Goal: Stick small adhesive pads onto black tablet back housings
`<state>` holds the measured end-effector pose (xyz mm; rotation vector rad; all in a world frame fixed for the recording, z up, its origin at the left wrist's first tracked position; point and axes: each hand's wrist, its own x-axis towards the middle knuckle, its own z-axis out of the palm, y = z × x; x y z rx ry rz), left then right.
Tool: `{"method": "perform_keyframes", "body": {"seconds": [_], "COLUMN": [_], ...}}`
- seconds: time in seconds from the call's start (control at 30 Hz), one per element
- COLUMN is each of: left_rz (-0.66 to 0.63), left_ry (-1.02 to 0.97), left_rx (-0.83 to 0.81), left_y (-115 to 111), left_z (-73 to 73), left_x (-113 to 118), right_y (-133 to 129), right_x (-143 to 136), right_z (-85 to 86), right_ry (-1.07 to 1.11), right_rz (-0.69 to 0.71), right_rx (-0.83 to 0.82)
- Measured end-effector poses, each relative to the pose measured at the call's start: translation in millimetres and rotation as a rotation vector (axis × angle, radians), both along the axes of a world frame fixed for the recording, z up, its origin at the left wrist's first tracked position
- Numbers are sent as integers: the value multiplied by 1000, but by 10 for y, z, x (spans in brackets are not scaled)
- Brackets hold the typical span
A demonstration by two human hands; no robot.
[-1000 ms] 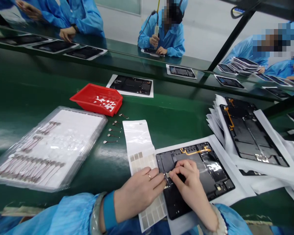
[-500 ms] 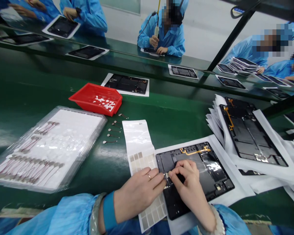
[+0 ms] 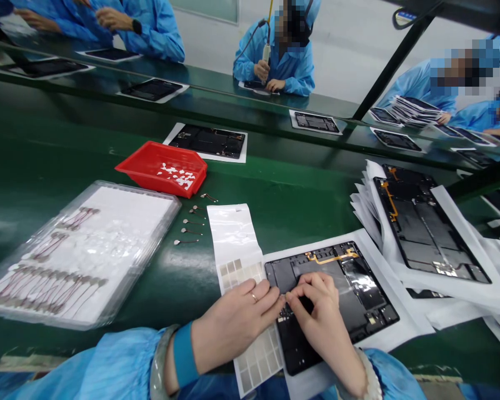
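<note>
A black device housing (image 3: 358, 300) with an orange flex cable lies open on white paper in front of me. My left hand (image 3: 239, 319) reaches over the sticker sheet (image 3: 258, 364), its bent fingertips on the housing's left part. My right hand (image 3: 320, 316) rests over the housing, thumb and index finger pinched together, meeting the left fingertips. Whatever lies between the fingers is too small to make out. Several small round parts with wires, one of them a wired disc (image 3: 186, 221), lie on the green table left of the sheet.
A clear tray (image 3: 120, 222) of wired discs stands at left, with a red bin (image 3: 150, 161) of white bits behind it. Another housing (image 3: 208, 141) lies beyond. Stacked housings (image 3: 433, 228) rise at right. Co-workers in blue sit across the table.
My left fingertips have moved slightly up and right, closer to my right fingertips. The housing behind the red bin has shifted left. At the upper left, a co-worker's hands have lifted off a housing.
</note>
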<state>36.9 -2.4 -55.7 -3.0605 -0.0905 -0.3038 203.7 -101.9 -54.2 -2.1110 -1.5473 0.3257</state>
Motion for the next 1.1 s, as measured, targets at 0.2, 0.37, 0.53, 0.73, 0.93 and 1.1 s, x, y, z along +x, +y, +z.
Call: {"method": "perform_keyframes", "body": {"seconds": [0.2,0.37,0.53,0.73,0.93,1.1], "left_rz": [-53,-98,-198,-197,-199,-219], "left_ry": [39,34,61,55,72,85], "left_rx": [58,18,-162,-268,-332,-354], "left_y": [17,120,306,365,391,418], "left_z": [101,173,261,277,231,201], "left_x": [22,101,228,272,277,300], "right_y": [-3,-27,2,44,27,22], "right_x": [146,479,610,629,648,628], "right_z": [106,167,42,-44,-57,-36], "right_ry": [-92,-19,29,-22,-15,10], "right_rz": [77,18,103,137,154,147], "right_rx": [-13,114,45,83,58,53]}}
